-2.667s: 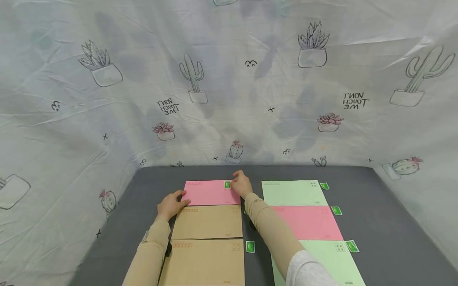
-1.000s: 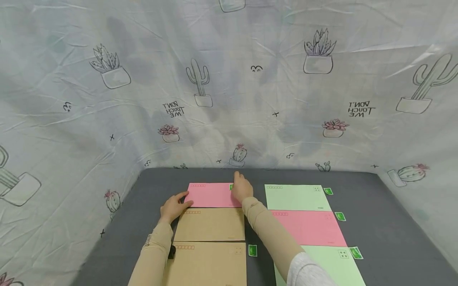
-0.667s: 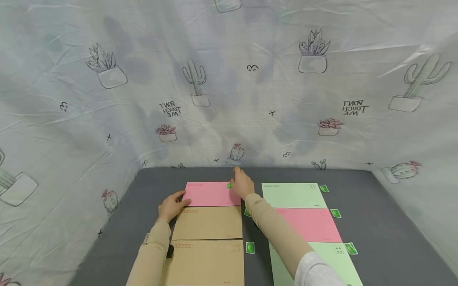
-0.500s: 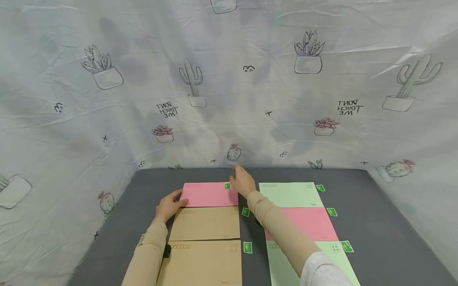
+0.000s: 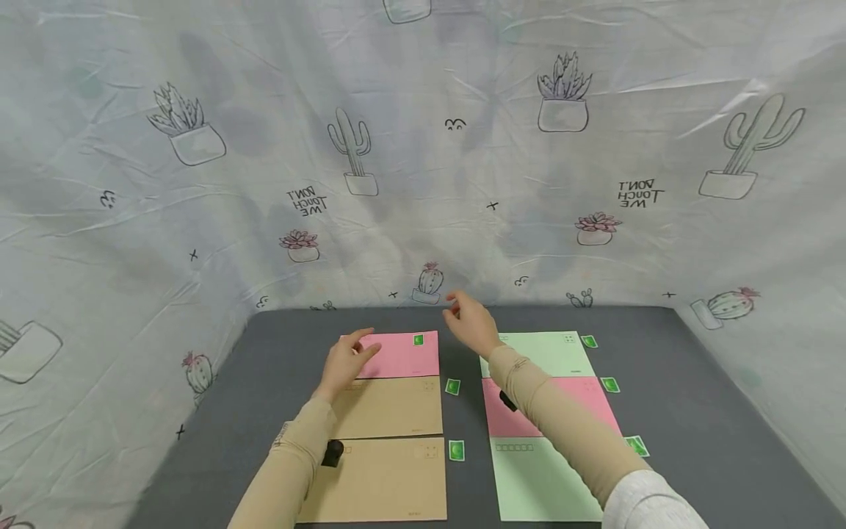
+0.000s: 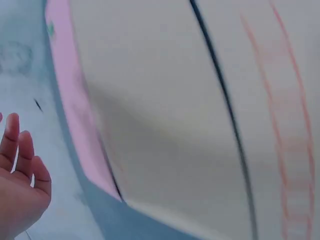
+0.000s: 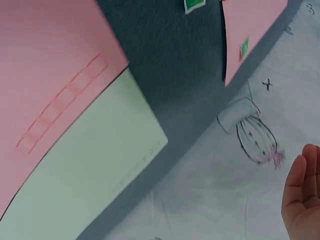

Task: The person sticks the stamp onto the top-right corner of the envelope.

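Observation:
My left hand (image 5: 345, 364) hovers over the left part of a pink envelope (image 5: 406, 358), fingers loosely spread and holding nothing. A small green stamp (image 5: 418, 340) lies on that envelope's upper right corner. My right hand (image 5: 471, 321) is lifted beyond the envelope's right edge, near the back of the table, with relaxed fingers and nothing in them. In the left wrist view, the raised left fingers (image 6: 25, 147) stand apart from the pink envelope (image 6: 75, 110). The right wrist view shows the right fingers (image 7: 296, 182) held up against the backdrop, away from the stamp (image 7: 244, 48).
Two brown envelopes (image 5: 396, 408) lie below the pink one, with loose green stamps (image 5: 452, 386) to their right. A right column holds a light green envelope (image 5: 545, 356), a pink envelope (image 5: 584, 393) and another light green envelope (image 5: 538, 485), with green stamps (image 5: 610, 385) alongside.
My right hand has left the pink envelope's stamped corner, moving up and right. The stamp now shows uncovered there. My left hand has lifted off the envelope's left edge and shifted right.

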### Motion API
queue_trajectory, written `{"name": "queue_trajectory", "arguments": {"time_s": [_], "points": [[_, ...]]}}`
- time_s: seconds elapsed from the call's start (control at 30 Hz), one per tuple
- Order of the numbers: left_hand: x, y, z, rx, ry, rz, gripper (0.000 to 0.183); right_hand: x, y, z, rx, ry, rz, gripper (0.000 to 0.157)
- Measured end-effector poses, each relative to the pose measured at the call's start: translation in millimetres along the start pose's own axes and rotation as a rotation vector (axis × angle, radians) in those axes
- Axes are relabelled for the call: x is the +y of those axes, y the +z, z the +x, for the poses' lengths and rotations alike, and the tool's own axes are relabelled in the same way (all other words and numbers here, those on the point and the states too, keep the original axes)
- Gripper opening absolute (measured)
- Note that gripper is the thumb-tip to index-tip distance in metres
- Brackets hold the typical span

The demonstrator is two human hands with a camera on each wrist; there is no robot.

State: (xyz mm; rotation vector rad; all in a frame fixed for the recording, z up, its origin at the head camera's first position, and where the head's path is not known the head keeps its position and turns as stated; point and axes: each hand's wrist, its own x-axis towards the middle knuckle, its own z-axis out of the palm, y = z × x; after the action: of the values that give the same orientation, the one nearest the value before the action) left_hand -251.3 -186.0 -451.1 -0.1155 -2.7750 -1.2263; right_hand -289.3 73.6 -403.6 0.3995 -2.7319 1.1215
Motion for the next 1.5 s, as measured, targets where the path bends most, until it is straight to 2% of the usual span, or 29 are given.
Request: {"name": "queue_trajectory", "arguments": {"time_s": [0.13, 0.3, 0.5, 0.67, 0.83, 1.03, 1.23, 1.33, 1.5], "points": [[26.4, 20.6, 3.5, -0.045, 0.024, -0.083, 0.047, 11, -20.9, -8, 0.003, 0.013, 0.011, 0.032], [55.1, 42.3, 5.0, -0.073, 0.048, -0.128, 0.045, 33, -50.0, -18, 0.028, 0.035, 0.008, 0.033], [80.3, 69.5, 1.5, -0.145, 0.068, -0.167, 0.045, 68, -84.5, -34, 0.073, 0.091, -0.048, 0.035], [97.3, 88.7, -0.2, -0.204, 0.082, -0.184, 0.046, 102, -104.8, -45, 0.096, 0.153, -0.109, 0.036], [105.0, 109.4, 1.5, -0.214, 0.057, -0.158, 0.046, 132, -122.3, -54, 0.107, 0.199, -0.175, 0.038], [113.0, 135.8, 8.4, -0.187, 0.070, -0.035, 0.049, 163, -135.0, -57, 0.093, 0.252, -0.273, 0.040], [119.4, 152.0, 11.5, -0.167, 0.033, 0.045, 0.050, 186, -128.3, -56, 0.055, 0.345, -0.335, 0.041], [120.3, 156.1, 10.9, -0.179, 0.029, 0.066, 0.050, 191, -124.5, -56, 0.068, 0.402, -0.332, 0.042], [118.4, 160.5, 8.9, -0.203, 0.007, 0.080, 0.051, 196, -122.0, -57, 0.036, 0.502, -0.326, 0.044]]}}
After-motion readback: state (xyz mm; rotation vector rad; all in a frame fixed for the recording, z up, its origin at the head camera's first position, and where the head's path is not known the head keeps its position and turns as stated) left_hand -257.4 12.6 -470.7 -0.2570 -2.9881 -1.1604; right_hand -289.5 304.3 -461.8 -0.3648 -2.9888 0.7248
